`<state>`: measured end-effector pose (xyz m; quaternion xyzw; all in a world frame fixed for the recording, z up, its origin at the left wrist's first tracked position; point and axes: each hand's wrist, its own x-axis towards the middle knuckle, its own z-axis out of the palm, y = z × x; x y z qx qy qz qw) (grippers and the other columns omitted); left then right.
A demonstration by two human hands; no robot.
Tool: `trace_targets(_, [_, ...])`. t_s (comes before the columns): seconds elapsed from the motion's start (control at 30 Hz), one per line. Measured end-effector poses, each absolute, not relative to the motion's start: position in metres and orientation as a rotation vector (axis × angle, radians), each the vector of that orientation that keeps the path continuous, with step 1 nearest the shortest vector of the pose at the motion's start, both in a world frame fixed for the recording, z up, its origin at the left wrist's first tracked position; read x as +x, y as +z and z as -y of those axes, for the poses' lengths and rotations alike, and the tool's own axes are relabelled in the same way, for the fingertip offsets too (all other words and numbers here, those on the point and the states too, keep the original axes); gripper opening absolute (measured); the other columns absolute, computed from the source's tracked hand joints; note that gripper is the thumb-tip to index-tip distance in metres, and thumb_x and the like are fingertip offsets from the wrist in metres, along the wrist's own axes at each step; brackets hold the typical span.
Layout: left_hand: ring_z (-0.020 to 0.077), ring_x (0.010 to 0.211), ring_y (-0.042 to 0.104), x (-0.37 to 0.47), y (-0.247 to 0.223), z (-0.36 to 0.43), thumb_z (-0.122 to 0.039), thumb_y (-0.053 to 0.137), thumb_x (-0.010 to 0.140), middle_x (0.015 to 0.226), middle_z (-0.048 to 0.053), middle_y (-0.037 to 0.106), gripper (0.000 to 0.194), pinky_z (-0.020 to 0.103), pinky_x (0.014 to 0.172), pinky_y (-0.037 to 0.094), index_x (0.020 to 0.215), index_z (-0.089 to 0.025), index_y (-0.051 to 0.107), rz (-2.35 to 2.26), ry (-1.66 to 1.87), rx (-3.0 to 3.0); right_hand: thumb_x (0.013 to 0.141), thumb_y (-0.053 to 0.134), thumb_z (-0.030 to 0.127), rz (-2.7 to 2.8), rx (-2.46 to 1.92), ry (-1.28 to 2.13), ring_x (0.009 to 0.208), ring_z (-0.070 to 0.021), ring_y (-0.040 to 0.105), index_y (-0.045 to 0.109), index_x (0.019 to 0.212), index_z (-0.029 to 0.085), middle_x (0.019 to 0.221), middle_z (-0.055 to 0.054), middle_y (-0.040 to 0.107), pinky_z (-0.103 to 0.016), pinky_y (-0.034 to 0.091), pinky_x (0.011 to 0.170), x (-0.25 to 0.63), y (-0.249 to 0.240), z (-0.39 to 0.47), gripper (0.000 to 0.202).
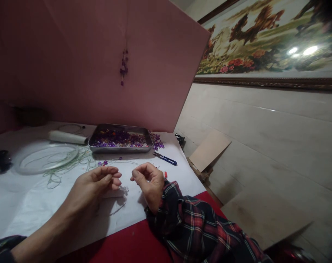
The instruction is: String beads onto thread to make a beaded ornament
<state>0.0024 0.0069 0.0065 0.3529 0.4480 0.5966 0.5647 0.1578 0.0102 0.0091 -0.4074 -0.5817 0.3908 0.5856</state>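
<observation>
My left hand is held over the white sheet, thumb pressed to the curled fingers. Just below its fingertips is a small cluster of clear beads; I cannot tell whether it hangs from them or lies on the sheet. My right hand faces it a short gap away, thumb and forefinger pinched together. Anything between its fingertips is too fine to make out. Beyond the hands, a few purple beads lie by a thin thread. Blue thread snips rest to the right.
A metal tray of purple and coloured beads stands at the back, with more beads spilled beside it. To the left lie a white cone, a clear ring and tangled green thread. A purple bead string hangs on the pink panel.
</observation>
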Motion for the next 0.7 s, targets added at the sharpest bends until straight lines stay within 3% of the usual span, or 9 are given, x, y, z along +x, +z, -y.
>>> trace_targets(0.13, [0.017, 0.049, 0.069, 0.002, 0.006, -0.007, 0.001, 0.058, 0.079, 0.061, 0.009, 0.074, 0.017, 0.026, 0.052, 0.06, 0.077, -0.011, 0.07, -1.079, 1.408, 0.834, 0.075, 0.064, 0.031, 1.291, -0.91, 0.891, 0.05, -0.0105, 0.051, 0.061, 0.07, 0.017, 0.058, -0.001, 0.065, -0.023, 0.039, 0.052, 0.158, 0.006, -0.015, 0.016])
trace_targets(0.3, [0.0124, 0.042, 0.066, 0.003, 0.011, -0.005, 0.001, 0.065, 0.075, 0.061, 0.008, 0.074, 0.013, 0.019, 0.045, 0.057, 0.076, -0.011, 0.071, -1.144, 1.397, 0.798, 0.072, 0.065, 0.03, 1.22, -0.916, 0.94, 0.046, -0.0088, 0.046, 0.06, 0.068, 0.016, 0.055, 0.0, 0.065, -0.021, 0.037, 0.046, 0.159, 0.006, -0.02, 0.015])
trace_targets(0.5, [0.0127, 0.042, 0.064, 0.006, 0.01, -0.003, -0.004, 0.072, 0.07, 0.06, 0.007, 0.074, 0.01, 0.021, 0.045, 0.055, 0.07, -0.013, 0.067, -1.103, 1.36, 0.813, 0.072, 0.064, 0.034, 1.123, -0.869, 1.168, 0.034, -0.0051, 0.04, 0.052, 0.072, 0.018, 0.06, 0.0, 0.068, -0.017, 0.026, 0.033, 0.159, 0.004, -0.023, 0.02])
trace_targets(0.6, [0.0111, 0.038, 0.057, 0.008, 0.008, -0.003, -0.017, 0.071, 0.075, 0.053, 0.004, 0.07, 0.007, 0.018, 0.036, 0.046, 0.072, -0.014, 0.066, -1.092, 1.297, 0.846, 0.072, 0.065, 0.037, 1.076, -0.847, 1.276, 0.03, -0.0044, 0.04, 0.05, 0.075, 0.018, 0.054, 0.003, 0.064, -0.015, 0.021, 0.029, 0.158, 0.002, -0.024, 0.024])
trace_targets(0.7, [0.008, 0.032, 0.047, 0.007, 0.008, -0.002, -0.031, 0.071, 0.076, 0.048, 0.002, 0.065, 0.018, 0.015, 0.028, 0.03, 0.075, -0.014, 0.067, -1.162, 1.222, 0.911, 0.07, 0.067, 0.037, 1.067, -0.856, 1.296, 0.028, -0.0036, 0.036, 0.051, 0.076, 0.018, 0.046, 0.007, 0.057, -0.015, 0.019, 0.029, 0.158, 0.002, -0.025, 0.025])
